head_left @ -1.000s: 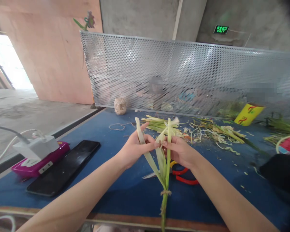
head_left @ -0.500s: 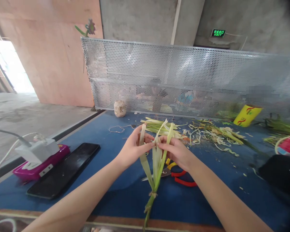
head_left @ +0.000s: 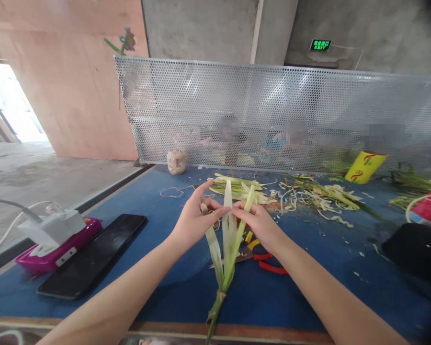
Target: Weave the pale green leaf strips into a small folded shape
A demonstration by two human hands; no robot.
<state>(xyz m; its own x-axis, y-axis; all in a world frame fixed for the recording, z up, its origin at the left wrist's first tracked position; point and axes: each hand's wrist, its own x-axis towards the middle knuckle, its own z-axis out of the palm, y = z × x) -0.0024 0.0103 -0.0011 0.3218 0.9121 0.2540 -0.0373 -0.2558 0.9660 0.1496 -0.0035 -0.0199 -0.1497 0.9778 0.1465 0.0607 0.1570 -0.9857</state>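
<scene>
Between my hands stands a bundle of pale green leaf strips (head_left: 229, 239), fanned out from a tied knot on a thin green stem (head_left: 213, 314) that hangs over the table's near edge. My left hand (head_left: 196, 215) pinches the flat middle strip with thumb and fingers, its index finger raised; another strip hangs against this hand. My right hand (head_left: 259, 223) pinches the same middle strip from the other side, with the right-hand strip running between its fingers. The fingertips almost meet. Behind the strips lie scissors with red handles (head_left: 273, 266), partly hidden, beside something yellow (head_left: 250, 239).
Cut stalks (head_left: 237, 183) and tangled plant scraps (head_left: 319, 196) lie farther back. A black phone (head_left: 93, 256) and a purple power strip (head_left: 39, 258) sit left. A jar (head_left: 175, 162) and a yellow tube (head_left: 365, 167) stand near the perforated metal screen (head_left: 201, 96); blurred people are behind it.
The middle strip, folded and twisted before, now stands flat and upright between my fingertips. The left strip has slipped lower by my left hand. The view has shifted slightly.
</scene>
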